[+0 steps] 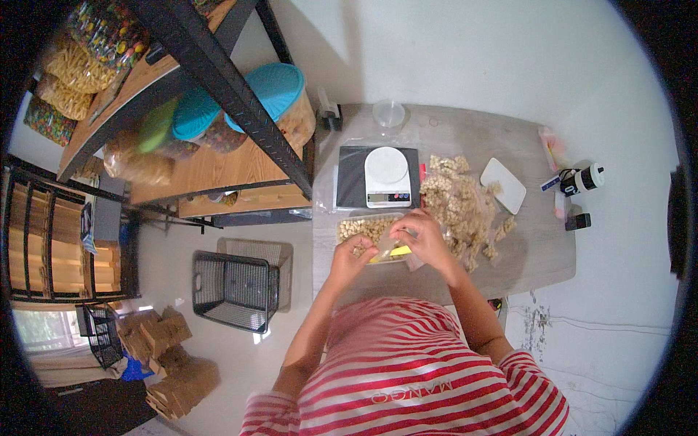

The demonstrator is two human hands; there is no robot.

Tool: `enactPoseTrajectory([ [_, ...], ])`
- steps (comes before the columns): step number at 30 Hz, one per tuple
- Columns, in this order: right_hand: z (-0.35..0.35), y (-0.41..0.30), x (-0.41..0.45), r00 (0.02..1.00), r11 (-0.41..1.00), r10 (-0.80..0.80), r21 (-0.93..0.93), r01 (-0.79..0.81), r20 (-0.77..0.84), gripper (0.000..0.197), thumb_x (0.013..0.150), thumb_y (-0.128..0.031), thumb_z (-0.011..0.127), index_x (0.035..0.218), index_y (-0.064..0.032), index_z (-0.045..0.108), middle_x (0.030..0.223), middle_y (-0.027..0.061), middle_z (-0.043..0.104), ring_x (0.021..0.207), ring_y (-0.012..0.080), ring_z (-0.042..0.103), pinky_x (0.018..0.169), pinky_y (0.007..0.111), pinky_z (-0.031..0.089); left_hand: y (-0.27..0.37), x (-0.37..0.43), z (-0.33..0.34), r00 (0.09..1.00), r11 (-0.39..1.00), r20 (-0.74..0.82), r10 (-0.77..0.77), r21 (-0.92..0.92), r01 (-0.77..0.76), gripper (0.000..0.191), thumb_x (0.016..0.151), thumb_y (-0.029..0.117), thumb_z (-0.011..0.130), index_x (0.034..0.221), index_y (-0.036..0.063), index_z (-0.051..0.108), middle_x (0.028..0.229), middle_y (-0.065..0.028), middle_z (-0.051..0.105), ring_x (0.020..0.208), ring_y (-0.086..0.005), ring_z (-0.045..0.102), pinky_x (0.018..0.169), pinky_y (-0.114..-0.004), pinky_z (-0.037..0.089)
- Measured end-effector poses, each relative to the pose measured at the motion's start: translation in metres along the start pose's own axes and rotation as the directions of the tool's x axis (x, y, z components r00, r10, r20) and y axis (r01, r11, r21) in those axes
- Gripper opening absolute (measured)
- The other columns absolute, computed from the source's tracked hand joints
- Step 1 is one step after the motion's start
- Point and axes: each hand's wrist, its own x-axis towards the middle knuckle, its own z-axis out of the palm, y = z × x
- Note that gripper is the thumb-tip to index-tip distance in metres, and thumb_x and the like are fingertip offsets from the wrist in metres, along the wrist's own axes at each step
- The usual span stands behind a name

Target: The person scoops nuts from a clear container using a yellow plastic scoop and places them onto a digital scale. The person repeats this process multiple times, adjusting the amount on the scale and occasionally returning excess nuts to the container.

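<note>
A plastic tub [339, 222] of round beige nuts or snack pieces [362, 226] lies before me at the table's front. Over its near left side, my left hand [351, 261] is curled around a few beige pieces [359, 250]. Fingers of my right hand [422, 234] pinch a small clear plastic bag [387, 246] above the tub. A bright yellow flat piece [401, 250] shows beside the bag; its kind is unclear. Right of the tub spreads a heap of small clear bags filled with beige pieces [458, 207].
A white digital kitchen scale [387, 180] rests on a dark flat board [350, 177]. Behind stands a clear round container [389, 113]. A white lid [503, 185] and a bottle [586, 180] are at right. Shelving [218, 163] rises at left, above a black crate [234, 291].
</note>
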Motion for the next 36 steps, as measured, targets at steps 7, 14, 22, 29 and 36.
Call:
enactPoseTrajectory([
  [7, -0.005, -0.006, -0.005, 0.967, 0.979, -0.166, -0.082, 0.185, 0.195, 0.007, 0.079, -0.021, 0.067, 0.083, -0.0157, 0.066, 0.091, -0.0028, 0.068, 0.104, 0.0190, 0.055, 0.103, 0.047, 0.026, -0.005, 0.004, -0.001, 0.983, 0.944, 0.180, 0.033, -0.329, 0.029, 0.050, 0.078, 0.010, 0.074, 0.124, 0.0018, 0.056, 0.124, -0.0092, 0.058, 0.115, -0.0166, 0.052, 0.101, -0.031, 0.037],
  [14, -0.005, -0.009, -0.005, 0.955, 0.972, -0.189, -0.096, 0.215, 0.227, 0.006, 0.080, -0.018, 0.065, 0.086, -0.0165, 0.065, 0.092, -0.0027, 0.066, 0.106, 0.0192, 0.054, 0.106, 0.048, 0.023, -0.004, 0.007, -0.007, 0.970, 0.988, 0.243, -0.016, -0.143, 0.052, 0.048, 0.072, 0.010, 0.079, 0.117, 0.0022, 0.062, 0.114, -0.0076, 0.065, 0.105, -0.0137, 0.058, 0.096, -0.028, 0.042],
  [22, -0.006, -0.007, -0.005, 0.883, 0.912, -0.339, -0.116, 0.393, 0.325, 0.019, 0.073, -0.008, 0.063, 0.092, -0.0147, 0.065, 0.101, 0.0074, 0.061, 0.109, 0.0233, 0.054, 0.105, 0.047, 0.029, -0.002, 0.000, -0.008, 0.965, 0.984, 0.258, -0.049, -0.155, 0.091, 0.051, 0.072, 0.011, 0.080, 0.118, 0.0035, 0.062, 0.115, -0.0078, 0.064, 0.104, -0.0125, 0.058, 0.094, -0.028, 0.043],
  [29, 0.001, -0.001, 0.001, 0.949, 0.964, -0.265, 0.054, 0.260, 0.171, 0.030, 0.076, -0.010, 0.062, 0.106, -0.0146, 0.065, 0.098, 0.0085, 0.063, 0.103, 0.0252, 0.057, 0.098, 0.041, 0.038, -0.011, -0.008, -0.005, 0.997, 0.992, 0.068, -0.024, -0.121, 0.032, 0.033, 0.078, 0.011, 0.075, 0.109, 0.0017, 0.066, 0.105, -0.0072, 0.068, 0.097, -0.0122, 0.060, 0.091, -0.028, 0.044],
  [36, 0.055, 0.053, -0.018, 0.935, 0.840, 0.129, -0.537, 0.074, 0.331, 0.020, 0.077, -0.015, 0.056, 0.090, -0.0112, 0.071, 0.089, 0.0095, 0.067, 0.088, 0.0257, 0.064, 0.084, 0.045, 0.042, -0.062, -0.037, -0.031, 0.949, 0.670, -0.248, -0.195, -0.740, -0.056, 0.027, 0.092, 0.025, 0.057, 0.112, 0.0077, 0.061, 0.107, -0.0042, 0.064, 0.102, -0.0144, 0.058, 0.097, -0.040, 0.042],
])
